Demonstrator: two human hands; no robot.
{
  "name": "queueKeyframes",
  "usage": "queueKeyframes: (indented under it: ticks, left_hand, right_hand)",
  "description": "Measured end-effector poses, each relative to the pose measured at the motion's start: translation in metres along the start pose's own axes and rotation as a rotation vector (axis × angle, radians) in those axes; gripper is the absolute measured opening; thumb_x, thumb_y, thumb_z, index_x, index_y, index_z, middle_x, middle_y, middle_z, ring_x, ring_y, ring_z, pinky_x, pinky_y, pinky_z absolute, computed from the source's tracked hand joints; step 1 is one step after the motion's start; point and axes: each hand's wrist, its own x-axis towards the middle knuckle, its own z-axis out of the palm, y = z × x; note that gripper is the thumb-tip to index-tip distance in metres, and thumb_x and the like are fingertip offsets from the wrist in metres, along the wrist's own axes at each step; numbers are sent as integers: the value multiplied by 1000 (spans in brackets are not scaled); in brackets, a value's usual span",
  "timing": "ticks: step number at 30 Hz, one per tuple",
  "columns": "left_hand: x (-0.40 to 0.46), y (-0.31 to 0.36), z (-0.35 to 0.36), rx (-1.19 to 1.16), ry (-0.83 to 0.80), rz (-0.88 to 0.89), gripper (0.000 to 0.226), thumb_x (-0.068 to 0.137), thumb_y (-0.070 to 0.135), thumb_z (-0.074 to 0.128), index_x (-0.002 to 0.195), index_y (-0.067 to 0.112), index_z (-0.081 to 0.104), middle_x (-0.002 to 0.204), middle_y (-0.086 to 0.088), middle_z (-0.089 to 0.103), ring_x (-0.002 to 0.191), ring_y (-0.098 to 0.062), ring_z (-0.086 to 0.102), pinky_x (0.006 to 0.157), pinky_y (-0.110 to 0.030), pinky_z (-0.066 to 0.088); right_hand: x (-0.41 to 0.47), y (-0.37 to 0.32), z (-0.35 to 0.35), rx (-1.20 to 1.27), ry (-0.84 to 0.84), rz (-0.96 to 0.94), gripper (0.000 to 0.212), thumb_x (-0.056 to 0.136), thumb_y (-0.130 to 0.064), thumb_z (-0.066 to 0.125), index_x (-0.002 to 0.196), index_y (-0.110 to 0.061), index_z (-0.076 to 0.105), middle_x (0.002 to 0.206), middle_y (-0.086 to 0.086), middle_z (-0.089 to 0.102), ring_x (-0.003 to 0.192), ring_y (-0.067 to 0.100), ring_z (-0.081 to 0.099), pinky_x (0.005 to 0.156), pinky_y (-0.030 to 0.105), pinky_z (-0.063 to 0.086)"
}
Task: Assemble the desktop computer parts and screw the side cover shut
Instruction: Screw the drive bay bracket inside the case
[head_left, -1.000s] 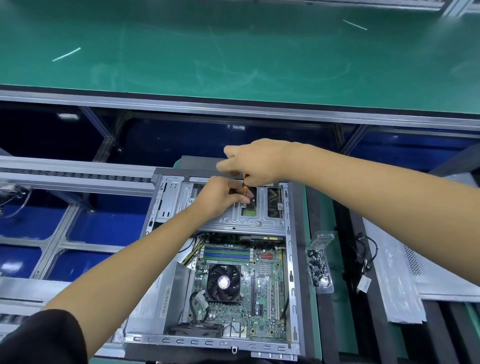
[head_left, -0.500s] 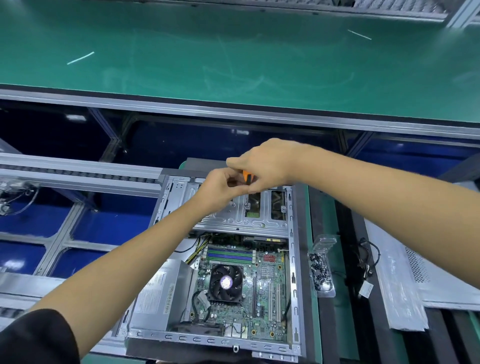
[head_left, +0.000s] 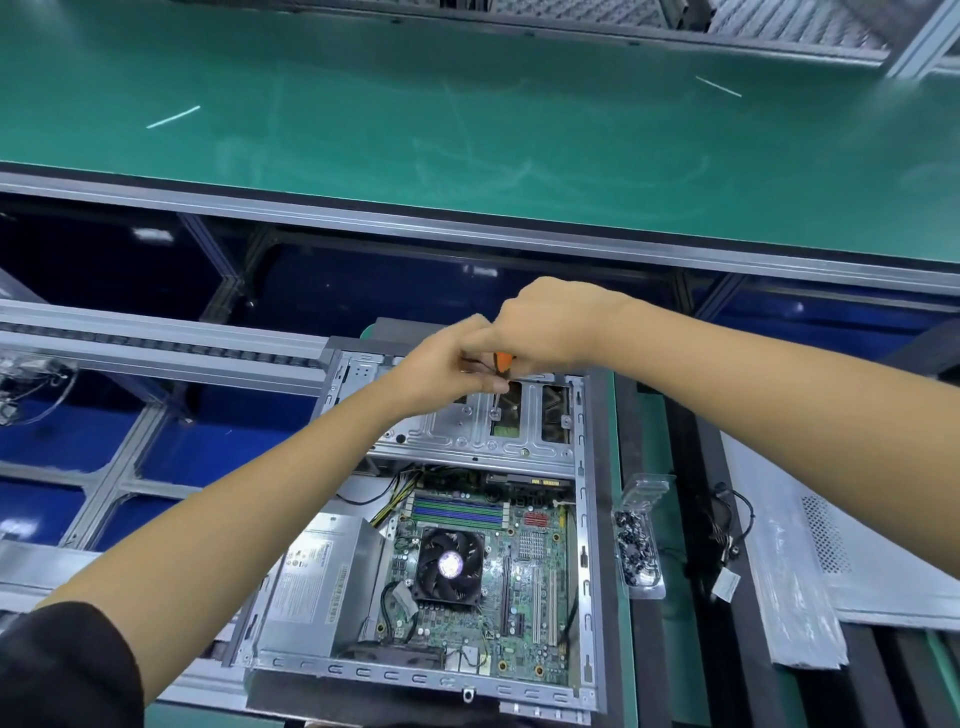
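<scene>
My right hand (head_left: 550, 325) curls round an orange-handled screwdriver (head_left: 500, 375), its thin metal tip down on the stamped steel drive bracket (head_left: 457, 431). My left hand (head_left: 447, 371) pinches the shaft. Open computer case (head_left: 592, 519) sits below, ribbed black fan (head_left: 449, 565) inside.

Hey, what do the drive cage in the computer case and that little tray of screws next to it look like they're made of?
Drive cage: looks like bare sheet metal, probably steel, silvery grey with a dull sheen, stamped ribs and punched holes.

Screw tray: seems to be thin clear plastic; the dark screws and the surface beneath show through, and its edges catch glossy highlights.
</scene>
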Motion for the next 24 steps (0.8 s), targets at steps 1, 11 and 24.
queueKeyframes:
  ticks: [1,11,24]
  left_hand:
    - [-1,3,1,21,9,14,42,71,24,94,101,32,67,84,11,69,82,-7,68,72,-23,54]
    - [3,4,1,-2,26,84,40,64,15,95,92,36,76,80,-5,72,72,-6,68,67,-18,51]
    - [7,3,-5,50,-8,58,39,69,29,95,98,18,71,90,7,71,89,-9,71,82,-24,56]
  right_hand:
    - [2,0,0,10,1,44,23,95,-31,54,117,-27,54,61,-4,43,47,15,38,45,29,23]
    - [3,1,0,-59,19,-20,27,99,-38,51,123,-25,52,70,-4,54,52,21,47,46,30,22]
    - [1,2,2,29,17,60,23,98,-34,52,119,-27,48,60,-4,43,47,15,40,45,29,23]
